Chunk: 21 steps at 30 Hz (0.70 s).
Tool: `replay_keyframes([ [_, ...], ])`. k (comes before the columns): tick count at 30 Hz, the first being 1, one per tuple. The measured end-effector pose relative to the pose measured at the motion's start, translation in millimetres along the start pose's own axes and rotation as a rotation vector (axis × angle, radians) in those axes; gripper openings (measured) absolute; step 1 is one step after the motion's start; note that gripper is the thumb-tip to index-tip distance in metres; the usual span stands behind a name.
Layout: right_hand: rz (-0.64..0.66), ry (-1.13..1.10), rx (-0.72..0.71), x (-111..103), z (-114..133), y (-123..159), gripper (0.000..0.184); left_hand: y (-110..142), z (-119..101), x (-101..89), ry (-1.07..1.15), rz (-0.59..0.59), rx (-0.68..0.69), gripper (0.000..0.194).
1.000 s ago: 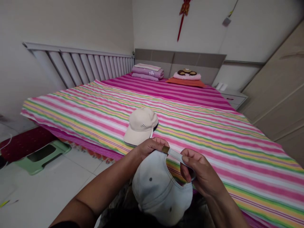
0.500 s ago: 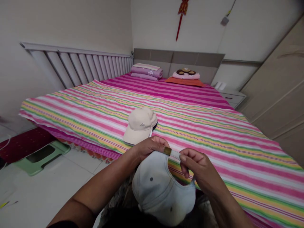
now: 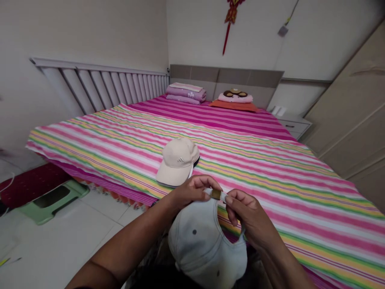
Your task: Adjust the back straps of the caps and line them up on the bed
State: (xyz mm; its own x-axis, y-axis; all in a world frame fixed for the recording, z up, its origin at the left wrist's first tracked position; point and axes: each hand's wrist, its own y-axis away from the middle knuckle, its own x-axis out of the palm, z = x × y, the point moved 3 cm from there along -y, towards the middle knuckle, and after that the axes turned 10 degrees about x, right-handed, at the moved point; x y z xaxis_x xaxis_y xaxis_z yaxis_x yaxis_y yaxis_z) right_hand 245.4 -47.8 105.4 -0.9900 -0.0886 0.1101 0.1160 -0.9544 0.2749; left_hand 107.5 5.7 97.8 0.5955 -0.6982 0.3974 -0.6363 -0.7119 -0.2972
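A pale blue-white baseball cap (image 3: pixel 198 237) rests at my lap with its back opening towards the bed. Its adjusting strap carries a brass-coloured buckle (image 3: pixel 216 194). My left hand (image 3: pixel 194 190) pinches the strap on the left side of the buckle. On the other side, my right hand (image 3: pixel 245 208) grips the strap between thumb and fingers, close to the metal. Just beyond my left hand, a beige cap (image 3: pixel 178 157) with a small three-bar logo sits on the striped sheet, its brim pointing to the near left.
A bed with a striped sheet (image 3: pixel 120 140) fills the middle. Folded purple bedding (image 3: pixel 186 94) and an orange pillow (image 3: pixel 233 106) lie by the headboard (image 3: pixel 240 78). A green stool (image 3: pixel 54 202) stands on the floor at left; a white nightstand (image 3: pixel 293 124) is at right.
The buckle has shifted right along the strap, closer to my right hand. My left hand has moved slightly right with it. The beige cap stays where it was.
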Motion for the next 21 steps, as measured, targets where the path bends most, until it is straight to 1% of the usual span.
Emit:
replay_keyframes([
  [2, 0.002, -0.002, 0.006, 0.5, -0.8, -0.6, 0.028, 0.5, -1.8, -0.6, -0.101, 0.018, 0.080, 0.035],
  [6, 0.009, 0.006, 0.009, -0.8, -0.1, 0.0, 0.029, 0.6, -7.8, -0.4, -0.348, 0.014, 0.215, 0.026],
  [10, 0.021, 0.025, 0.008, -4.4, 3.7, 2.5, 0.028, 1.0, -20.0, 4.9, -0.689, 0.107, 0.311, 0.025],
  [12, 0.031, 0.028, 0.011, -5.7, 5.1, 3.3, 0.027, 1.4, -26.1, 8.7, -0.815, 0.159, 0.353, 0.025],
  [15, 0.047, 0.018, 0.014, -6.2, 5.5, 3.2, 0.026, 2.4, -31.6, 13.2, -0.910, 0.191, 0.397, 0.025],
  [21, 0.035, 0.013, 0.008, -4.8, 4.9, 3.0, 0.025, 3.1, -32.6, 18.8, -0.983, 0.213, 0.425, 0.024],
])
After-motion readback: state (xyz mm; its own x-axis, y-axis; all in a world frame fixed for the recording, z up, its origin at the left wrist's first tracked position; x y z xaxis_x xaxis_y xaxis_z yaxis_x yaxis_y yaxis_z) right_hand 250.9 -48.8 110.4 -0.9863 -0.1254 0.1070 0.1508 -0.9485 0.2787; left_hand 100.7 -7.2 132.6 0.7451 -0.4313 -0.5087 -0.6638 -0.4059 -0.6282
